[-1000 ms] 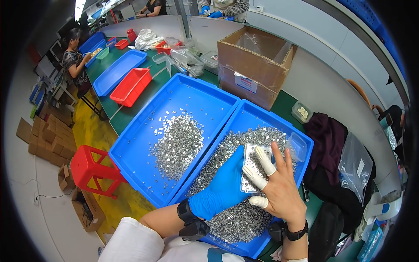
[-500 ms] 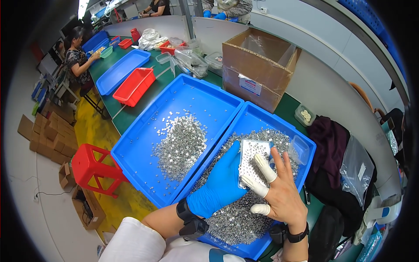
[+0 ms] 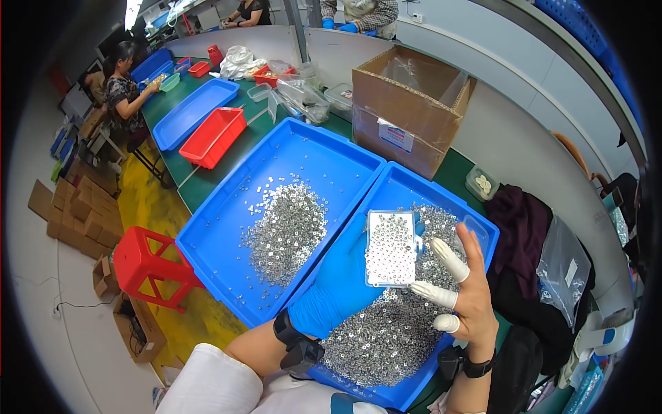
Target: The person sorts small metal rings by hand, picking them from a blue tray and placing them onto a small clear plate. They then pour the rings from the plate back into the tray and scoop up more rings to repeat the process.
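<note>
My left hand [image 3: 334,279], in a blue glove, grips a small white rectangular plate [image 3: 374,222] along its left side. Many tiny ring-like metal pieces lie spread over the plate's face. To the right of it, my right hand [image 3: 476,307] is held apart from the plate, its fingers stretched and spread, with white finger cots on the thumb and two fingers. Both hands are above the right blue tray [image 3: 455,195], which holds a thick heap of small metal pieces [image 3: 379,345]. A second blue tray [image 3: 324,155] on the left carries a smaller pile [image 3: 286,231].
An open cardboard box [image 3: 396,114] stands behind the trays. A red bin [image 3: 214,138] and a long blue tray [image 3: 193,114] lie farther left. Dark cloth [image 3: 517,228] and a clear bag [image 3: 562,265] are at the right. A red stool [image 3: 148,265] stands on the floor. Co-workers sit farther off.
The plate has shifted a little left and turned to face up more squarely, with its metal pieces more evenly spread. My right hand has pulled away from it to the right.
</note>
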Motion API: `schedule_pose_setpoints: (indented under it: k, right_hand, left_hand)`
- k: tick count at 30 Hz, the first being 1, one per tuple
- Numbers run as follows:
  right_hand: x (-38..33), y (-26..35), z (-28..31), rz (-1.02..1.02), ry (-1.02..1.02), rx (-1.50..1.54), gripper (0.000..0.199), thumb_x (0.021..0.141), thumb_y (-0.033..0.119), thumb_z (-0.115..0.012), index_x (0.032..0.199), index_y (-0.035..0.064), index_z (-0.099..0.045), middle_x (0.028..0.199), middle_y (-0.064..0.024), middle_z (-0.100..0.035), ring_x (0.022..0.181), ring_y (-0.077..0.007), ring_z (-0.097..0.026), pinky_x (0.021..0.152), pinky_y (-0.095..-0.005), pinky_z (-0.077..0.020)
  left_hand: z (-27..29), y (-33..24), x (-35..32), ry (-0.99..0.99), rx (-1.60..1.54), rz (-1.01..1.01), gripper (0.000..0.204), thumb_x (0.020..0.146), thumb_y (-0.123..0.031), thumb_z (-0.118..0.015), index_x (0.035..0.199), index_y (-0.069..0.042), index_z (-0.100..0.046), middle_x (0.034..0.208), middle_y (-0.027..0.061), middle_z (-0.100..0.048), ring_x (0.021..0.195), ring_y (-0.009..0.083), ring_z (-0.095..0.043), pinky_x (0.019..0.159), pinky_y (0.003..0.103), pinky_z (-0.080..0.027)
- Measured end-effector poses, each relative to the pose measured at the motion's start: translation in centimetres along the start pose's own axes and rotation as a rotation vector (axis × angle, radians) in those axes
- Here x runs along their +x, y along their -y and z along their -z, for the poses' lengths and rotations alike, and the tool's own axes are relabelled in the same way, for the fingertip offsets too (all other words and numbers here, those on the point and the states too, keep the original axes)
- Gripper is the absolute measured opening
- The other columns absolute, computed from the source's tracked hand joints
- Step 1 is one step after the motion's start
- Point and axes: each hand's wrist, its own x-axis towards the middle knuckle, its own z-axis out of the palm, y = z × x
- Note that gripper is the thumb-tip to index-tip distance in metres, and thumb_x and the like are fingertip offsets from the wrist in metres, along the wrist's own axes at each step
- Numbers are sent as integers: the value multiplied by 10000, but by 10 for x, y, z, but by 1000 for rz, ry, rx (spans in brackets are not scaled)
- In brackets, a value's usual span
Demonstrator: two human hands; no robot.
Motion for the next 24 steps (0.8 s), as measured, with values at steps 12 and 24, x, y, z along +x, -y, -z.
schedule_pose_setpoints:
  k: [12,24]
  right_hand:
    - [2,-3,-8,13,3,23,560,795,702,-436,1107,313,-693,1404,-118,-455,1354,-453,-259,1069,-637,-174]
    - [13,20,-13,35,135,-54,580,794,691,-449,1172,301,-653,1407,-135,-441,1341,-466,-269,1073,-627,-180]
  left_hand:
    - [-6,3,-1,-60,58,-28,569,1006,-384,-321,1428,-4,-291,1429,219,-366,1277,364,-423,1041,507,-380]
    - [-11,16,-2,-131,137,-36,557,1011,-389,-295,1424,-16,-308,1416,191,-402,1279,342,-430,1047,519,-366]
